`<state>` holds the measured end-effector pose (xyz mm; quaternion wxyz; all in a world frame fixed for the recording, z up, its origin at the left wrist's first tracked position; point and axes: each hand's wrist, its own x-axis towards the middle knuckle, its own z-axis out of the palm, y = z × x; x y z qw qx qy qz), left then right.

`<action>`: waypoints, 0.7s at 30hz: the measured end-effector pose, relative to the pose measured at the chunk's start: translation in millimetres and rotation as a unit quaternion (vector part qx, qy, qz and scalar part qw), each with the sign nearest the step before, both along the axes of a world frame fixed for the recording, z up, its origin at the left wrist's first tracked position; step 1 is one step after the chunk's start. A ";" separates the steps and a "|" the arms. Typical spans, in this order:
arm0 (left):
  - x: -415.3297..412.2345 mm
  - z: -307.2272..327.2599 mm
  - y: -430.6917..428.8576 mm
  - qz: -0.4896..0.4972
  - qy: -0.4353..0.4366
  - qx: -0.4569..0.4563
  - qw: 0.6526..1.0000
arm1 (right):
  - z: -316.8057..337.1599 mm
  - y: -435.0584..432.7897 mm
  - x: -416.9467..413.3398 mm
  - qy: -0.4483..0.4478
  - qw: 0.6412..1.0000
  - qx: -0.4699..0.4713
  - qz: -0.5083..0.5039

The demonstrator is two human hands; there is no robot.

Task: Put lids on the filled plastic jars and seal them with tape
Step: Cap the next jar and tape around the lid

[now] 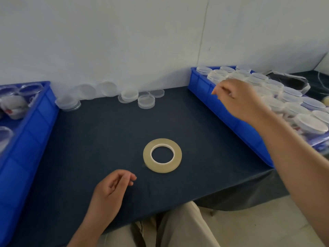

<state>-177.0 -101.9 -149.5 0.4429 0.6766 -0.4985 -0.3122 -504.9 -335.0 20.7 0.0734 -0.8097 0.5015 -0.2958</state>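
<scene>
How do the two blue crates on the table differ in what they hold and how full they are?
The right blue crate is packed with jars already wearing lids, in close rows; the left blue crate holds only a few open, lidless containers, with bare floor showing. The right hand reaches over the right crate; no hand is near the left one. Both are blue plastic and stand on the dark tablecloth.

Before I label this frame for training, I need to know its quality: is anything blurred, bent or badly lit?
Head view: the right hand over the blue plastic crate of lidded jars is motion-smeared; the left hand and the translucent tape roll are sharper. The wide lens bows the left blue crate. Light is soft and dim, with no glare on the dark tablecloth.
</scene>
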 end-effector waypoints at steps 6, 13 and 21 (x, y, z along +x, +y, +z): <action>-0.4 6.3 6.7 0.020 0.054 -0.016 0.998 | -56.4 105.3 117.9 -0.166 0.963 0.132 0.167; 16.3 36.0 24.4 0.030 0.109 -0.070 0.991 | -165.2 166.6 189.7 -0.071 0.968 -0.021 0.241; 109.0 129.0 57.5 0.094 -0.052 -0.129 0.986 | -182.1 163.8 189.0 -0.028 0.959 -0.087 0.267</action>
